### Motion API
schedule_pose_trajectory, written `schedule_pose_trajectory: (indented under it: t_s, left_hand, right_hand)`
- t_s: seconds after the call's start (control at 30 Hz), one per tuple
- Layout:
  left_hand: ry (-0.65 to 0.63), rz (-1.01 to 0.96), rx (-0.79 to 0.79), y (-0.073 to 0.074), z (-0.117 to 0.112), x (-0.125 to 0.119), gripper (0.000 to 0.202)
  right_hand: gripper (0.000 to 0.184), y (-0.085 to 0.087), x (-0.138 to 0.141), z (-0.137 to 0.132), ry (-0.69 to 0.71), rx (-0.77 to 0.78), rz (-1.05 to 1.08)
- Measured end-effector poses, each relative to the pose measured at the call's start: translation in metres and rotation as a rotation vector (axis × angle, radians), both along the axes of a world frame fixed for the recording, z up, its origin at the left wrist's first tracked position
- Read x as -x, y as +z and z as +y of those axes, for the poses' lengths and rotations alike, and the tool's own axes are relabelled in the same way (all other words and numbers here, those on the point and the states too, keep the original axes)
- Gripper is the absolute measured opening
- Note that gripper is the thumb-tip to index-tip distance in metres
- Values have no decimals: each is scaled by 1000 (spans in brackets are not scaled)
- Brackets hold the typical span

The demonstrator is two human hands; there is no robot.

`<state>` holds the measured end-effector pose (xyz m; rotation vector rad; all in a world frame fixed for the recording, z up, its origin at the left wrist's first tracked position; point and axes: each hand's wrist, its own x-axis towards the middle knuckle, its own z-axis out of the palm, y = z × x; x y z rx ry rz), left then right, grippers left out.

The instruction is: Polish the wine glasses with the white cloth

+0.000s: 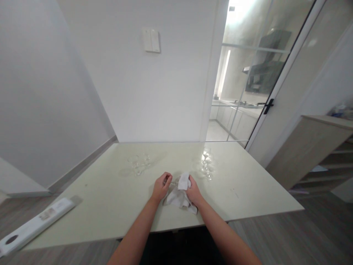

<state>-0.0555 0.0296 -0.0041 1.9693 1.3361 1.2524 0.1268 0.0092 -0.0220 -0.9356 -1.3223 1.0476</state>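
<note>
Near the front of the table, my left hand [161, 186] is closed around one end of a clear stemmed glass. The glass's thin stem [173, 183] runs sideways from those fingers toward a white cloth [179, 198]. My right hand [193, 189] grips this cloth, which is bunched at the glass's other end and hangs down to the tabletop. Most of the glass is hidden by cloth and fingers. Beyond my left hand stand clear stemmed glasses [135, 162]. More clear glasses [206, 163] stand in a row beyond my right hand.
The pale table [104, 206] meets a white wall at its far edge. A long white box [38, 222] lies over the left front corner. To the right are a glass-paned door [237, 73] with a black handle and a wooden shelf unit [311, 147].
</note>
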Motion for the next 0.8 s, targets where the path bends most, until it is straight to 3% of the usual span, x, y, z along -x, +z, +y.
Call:
schedule_pose_trajectory:
  t_s: [0.33, 0.47, 0.53, 0.67, 0.8]
  left_hand:
    - [7, 49, -39, 2, 2, -1, 24]
    - [-32, 116, -111, -2, -2, -2, 40]
    - [-45, 177, -187, -5, -4, -2, 42]
    - [-13, 213, -423, -11, -5, 0, 31]
    - [-45, 263, -632, -11, -4, 2, 33]
  right_hand:
    - [65, -4, -1, 3, -78, 28, 90]
    - [60, -6, -2, 7, -109, 203, 283]
    - [53, -4, -3, 7, -130, 281, 349]
    - [35, -1, -2, 6, -113, 237, 322]
    - [33, -2, -4, 8, -165, 289, 267]
